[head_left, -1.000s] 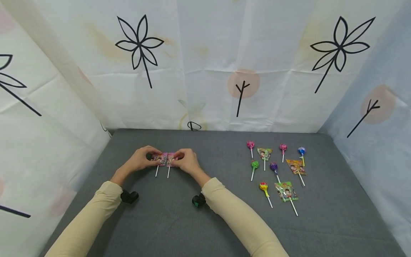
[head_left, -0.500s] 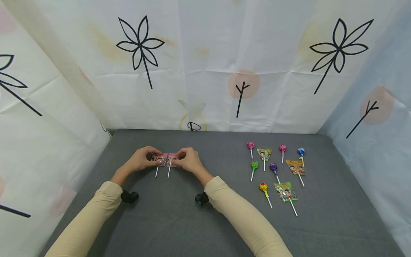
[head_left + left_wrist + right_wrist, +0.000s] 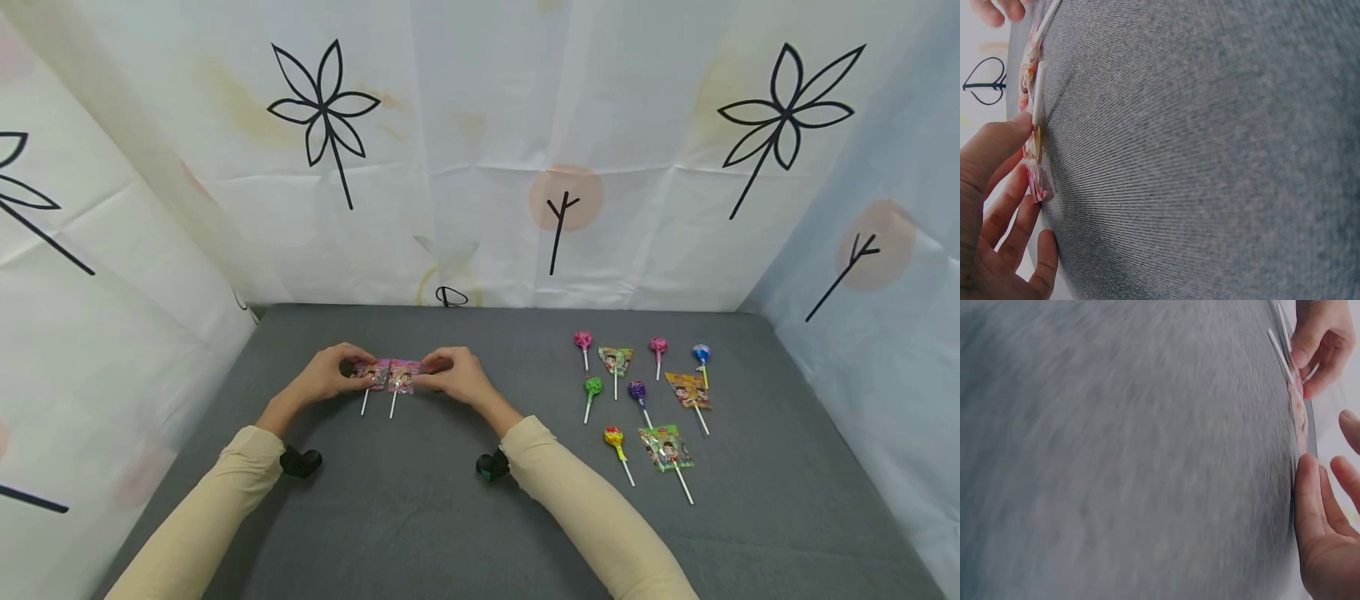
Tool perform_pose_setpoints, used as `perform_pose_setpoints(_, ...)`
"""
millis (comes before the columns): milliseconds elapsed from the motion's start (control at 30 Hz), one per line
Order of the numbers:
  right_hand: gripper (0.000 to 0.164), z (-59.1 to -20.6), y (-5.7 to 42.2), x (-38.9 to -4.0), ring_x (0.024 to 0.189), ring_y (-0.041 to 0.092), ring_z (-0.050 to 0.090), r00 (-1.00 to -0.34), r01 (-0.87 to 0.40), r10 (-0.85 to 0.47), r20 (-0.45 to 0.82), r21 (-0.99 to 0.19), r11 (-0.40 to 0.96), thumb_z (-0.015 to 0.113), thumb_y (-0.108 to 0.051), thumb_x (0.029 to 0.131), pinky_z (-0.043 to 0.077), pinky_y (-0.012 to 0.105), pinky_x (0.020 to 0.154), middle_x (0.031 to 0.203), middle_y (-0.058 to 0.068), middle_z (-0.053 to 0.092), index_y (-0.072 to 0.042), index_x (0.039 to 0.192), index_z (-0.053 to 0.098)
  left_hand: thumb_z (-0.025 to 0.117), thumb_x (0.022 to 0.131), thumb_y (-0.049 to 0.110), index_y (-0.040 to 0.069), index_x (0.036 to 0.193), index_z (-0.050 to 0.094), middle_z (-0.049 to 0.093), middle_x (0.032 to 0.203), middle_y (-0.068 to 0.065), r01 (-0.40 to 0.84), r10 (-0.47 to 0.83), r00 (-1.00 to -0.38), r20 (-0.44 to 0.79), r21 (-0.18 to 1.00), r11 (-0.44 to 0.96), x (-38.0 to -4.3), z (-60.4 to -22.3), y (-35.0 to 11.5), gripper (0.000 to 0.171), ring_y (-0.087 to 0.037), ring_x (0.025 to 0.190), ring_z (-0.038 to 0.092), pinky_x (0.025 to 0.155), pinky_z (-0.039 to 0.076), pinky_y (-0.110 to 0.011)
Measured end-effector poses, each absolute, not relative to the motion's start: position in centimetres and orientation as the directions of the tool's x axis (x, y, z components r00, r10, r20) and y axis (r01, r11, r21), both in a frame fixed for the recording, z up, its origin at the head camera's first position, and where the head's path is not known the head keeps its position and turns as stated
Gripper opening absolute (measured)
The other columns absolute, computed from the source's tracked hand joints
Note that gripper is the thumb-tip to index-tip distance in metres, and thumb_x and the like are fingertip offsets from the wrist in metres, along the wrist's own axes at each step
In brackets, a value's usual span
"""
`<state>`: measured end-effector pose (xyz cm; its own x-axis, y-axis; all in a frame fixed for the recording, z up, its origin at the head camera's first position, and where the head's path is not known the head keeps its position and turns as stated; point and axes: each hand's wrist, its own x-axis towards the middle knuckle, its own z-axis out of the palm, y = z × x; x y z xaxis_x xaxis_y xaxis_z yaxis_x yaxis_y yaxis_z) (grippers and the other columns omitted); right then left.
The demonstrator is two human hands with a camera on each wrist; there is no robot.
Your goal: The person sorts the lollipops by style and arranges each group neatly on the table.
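Two lollipops in flat pink printed wrappers lie side by side at the left of the grey table, white sticks toward me. My left hand (image 3: pixel 324 375) pinches the left lollipop (image 3: pixel 372 374), with the thumb near the stick's base and the fingertips along the wrapper. Part of that wrapper is hidden by the fingers. At the outer edge of the right lollipop (image 3: pixel 402 377) is my right hand (image 3: pixel 459 377), its fingers spread apart. In the right wrist view its thumb tip is right at the wrapper's end, with nothing held between thumb and fingers.
On the right of the table (image 3: pixel 420 533) lie several more lollipops, among them a green ball lollipop (image 3: pixel 592 386), a yellow one (image 3: pixel 614 437) and an orange flat-wrapped one (image 3: pixel 687 390). White printed curtains (image 3: pixel 480 100) stand behind and at both sides.
My right hand has let go of the right pink lollipop and moved a little to the right, its fingers spreading. The left hand stays on its lollipop.
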<state>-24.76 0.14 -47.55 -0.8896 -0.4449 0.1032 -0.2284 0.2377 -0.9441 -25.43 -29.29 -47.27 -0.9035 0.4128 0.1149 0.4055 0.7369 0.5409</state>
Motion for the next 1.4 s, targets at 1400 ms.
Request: perform_pose_setpoints(1400, 0.030, -42.4, 23.7, -19.6, 0.103, 0.040, 0.067, -0.925, -0.167, -0.367, 0.102, -0.975, 0.149, 0.069, -0.008, 0.098, 0.052, 0.049, 0.088, 0.116, 0.031, 0.063, 0.009, 0.123, 0.064, 0.084, 0.087, 0.019, 0.006, 0.116, 0.074, 0.065, 0.114, -0.013, 0.429, 0.426, -0.893, 0.143, 0.551, 0.715, -25.4, -47.6, -29.5, 0.033, -0.030, 0.101, 0.059, 0.088, 0.044, -0.056)
